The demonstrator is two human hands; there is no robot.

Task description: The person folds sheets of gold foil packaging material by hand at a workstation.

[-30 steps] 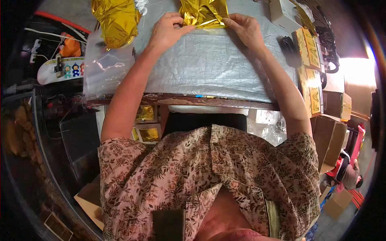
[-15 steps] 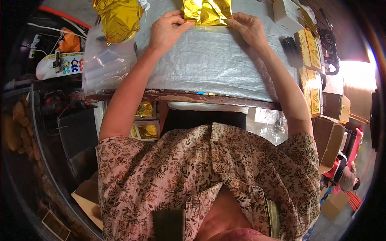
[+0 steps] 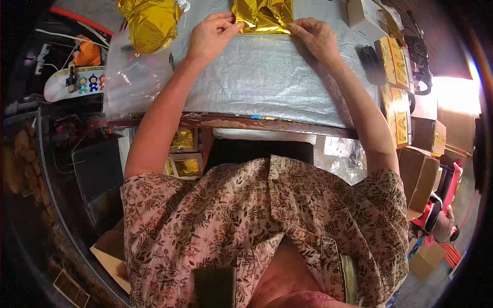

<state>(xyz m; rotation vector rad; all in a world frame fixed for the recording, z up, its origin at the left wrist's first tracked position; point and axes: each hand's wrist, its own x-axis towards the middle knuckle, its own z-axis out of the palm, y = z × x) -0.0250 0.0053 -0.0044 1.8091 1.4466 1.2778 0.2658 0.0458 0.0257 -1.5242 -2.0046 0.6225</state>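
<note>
A shiny gold foil sheet (image 3: 263,19) lies at the top middle of the view, on a table covered in silvery sheeting (image 3: 257,82). Its near edge runs straight between my hands, while its far part is cut off by the frame. My left hand (image 3: 211,37) pinches the foil's near left corner between thumb and fingers. At the opposite corner, my right hand (image 3: 316,38) has thumb and forefinger closed on the edge. A crumpled heap of gold foil (image 3: 150,24) rests to the left, beside clear plastic sheets (image 3: 136,84).
On the right stand a white box (image 3: 365,20), a black object (image 3: 368,56) and yellow boxes (image 3: 396,113). A skateboard (image 3: 74,84) is at the left. Below the table edge (image 3: 231,123) lie framed gold pieces (image 3: 186,167). A person (image 3: 442,223) is low at the far right.
The foil's surface creases have shifted, with a darker fold showing in the middle. My left thumb has moved slightly up at the corner. Both hands keep their hold.
</note>
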